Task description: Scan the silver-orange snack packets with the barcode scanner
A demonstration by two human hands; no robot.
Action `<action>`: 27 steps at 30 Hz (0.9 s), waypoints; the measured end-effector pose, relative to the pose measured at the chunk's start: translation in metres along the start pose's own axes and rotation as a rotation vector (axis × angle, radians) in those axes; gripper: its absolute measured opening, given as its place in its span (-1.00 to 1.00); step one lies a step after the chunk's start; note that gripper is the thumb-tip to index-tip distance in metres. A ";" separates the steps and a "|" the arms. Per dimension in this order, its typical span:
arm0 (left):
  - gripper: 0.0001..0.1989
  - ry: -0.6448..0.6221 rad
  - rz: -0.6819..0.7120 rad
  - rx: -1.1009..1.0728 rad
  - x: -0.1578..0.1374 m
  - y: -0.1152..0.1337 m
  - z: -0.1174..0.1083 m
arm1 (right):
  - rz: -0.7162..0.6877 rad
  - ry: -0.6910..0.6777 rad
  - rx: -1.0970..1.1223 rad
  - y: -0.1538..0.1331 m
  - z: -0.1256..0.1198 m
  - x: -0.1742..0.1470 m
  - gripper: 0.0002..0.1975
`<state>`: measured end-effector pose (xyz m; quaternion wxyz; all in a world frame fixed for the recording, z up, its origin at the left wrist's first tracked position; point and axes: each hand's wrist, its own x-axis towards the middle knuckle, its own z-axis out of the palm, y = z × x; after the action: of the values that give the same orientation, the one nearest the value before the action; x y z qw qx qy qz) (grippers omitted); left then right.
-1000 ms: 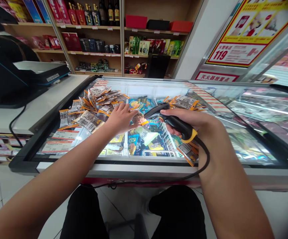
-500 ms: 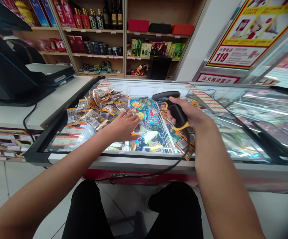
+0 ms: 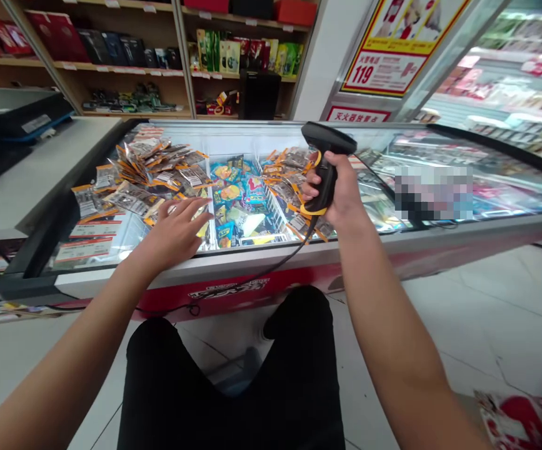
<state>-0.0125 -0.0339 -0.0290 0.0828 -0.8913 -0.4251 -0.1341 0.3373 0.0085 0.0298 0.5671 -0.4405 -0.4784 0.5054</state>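
My right hand (image 3: 344, 187) is wrapped around the handle of a black and yellow barcode scanner (image 3: 329, 139), holding it upright above the freezer. Its cable (image 3: 282, 259) hangs down over the freezer's front edge and runs left. My left hand (image 3: 177, 232) lies palm down with fingers spread, at the near side of a heap of small orange-edged snack packets (image 3: 158, 164); nothing shows in it. More such packets (image 3: 292, 159) are spread below the scanner. Between the two groups, blue bags (image 3: 255, 190) sit inside the freezer in a white wire basket (image 3: 275, 209).
The chest freezer (image 3: 233, 255) spans the front, its glass top continuing to the right. A counter (image 3: 78, 140) with a dark device adjoins its left end. Behind stand stocked shelves (image 3: 125, 67). A red and white item (image 3: 524, 419) is on the floor at lower right.
The view has swung right and downward. My left hand has moved left off the blue bags, toward the near edge of the packet heap. The scanner has turned in my right hand, its head now tilting rightward.
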 end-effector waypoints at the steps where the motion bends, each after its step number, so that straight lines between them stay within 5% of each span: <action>1: -0.47 0.008 0.025 -0.031 0.012 0.011 0.003 | -0.014 0.024 0.006 0.001 -0.005 -0.009 -0.51; 7: -0.55 -0.072 0.233 -0.092 0.100 0.081 0.026 | -0.033 0.098 -0.013 0.013 -0.025 -0.053 -0.49; 12: -0.51 -0.080 0.296 -0.038 0.131 0.103 0.033 | 0.014 0.169 -0.084 0.015 -0.025 -0.074 -0.50; 19: -0.50 -0.002 0.143 -0.021 0.082 0.066 0.018 | 0.078 0.047 -0.080 0.028 -0.019 -0.089 -0.54; 24: -0.61 0.051 -0.064 -0.006 0.025 0.035 0.007 | 0.103 -0.037 -0.147 0.044 0.006 -0.091 -0.51; 27: -0.67 0.065 -0.072 -0.014 0.006 0.027 0.004 | 0.093 -0.065 -0.153 0.047 0.025 -0.089 -0.51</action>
<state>0.0124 -0.0452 -0.0319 0.0855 -0.8711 -0.4533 -0.1688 0.3029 -0.0753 -0.0216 0.4919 -0.4877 -0.5128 0.5071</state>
